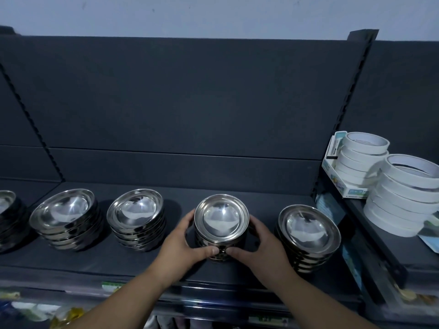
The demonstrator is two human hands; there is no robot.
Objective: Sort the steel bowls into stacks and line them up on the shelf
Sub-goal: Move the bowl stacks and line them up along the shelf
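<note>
Several stacks of shiny steel bowls stand in a row on the dark shelf point(147, 264). The middle stack point(221, 219) is narrower and taller than the others. My left hand point(183, 243) grips its left side and my right hand point(259, 245) grips its right side, thumbs nearly meeting at the front. Left of it stand a bowl stack point(136, 216) and a wider bowl stack point(65, 213); a further stack point(8, 210) is cut off at the left edge. To the right stands another stack point(308, 236).
The shelf's dark back panel point(190, 103) rises behind the bowls. On the neighbouring shelf to the right are two piles of white tape rolls point(363, 157) point(403, 193) and a small white box point(342, 184). Price labels and packaged goods show below the shelf's front edge.
</note>
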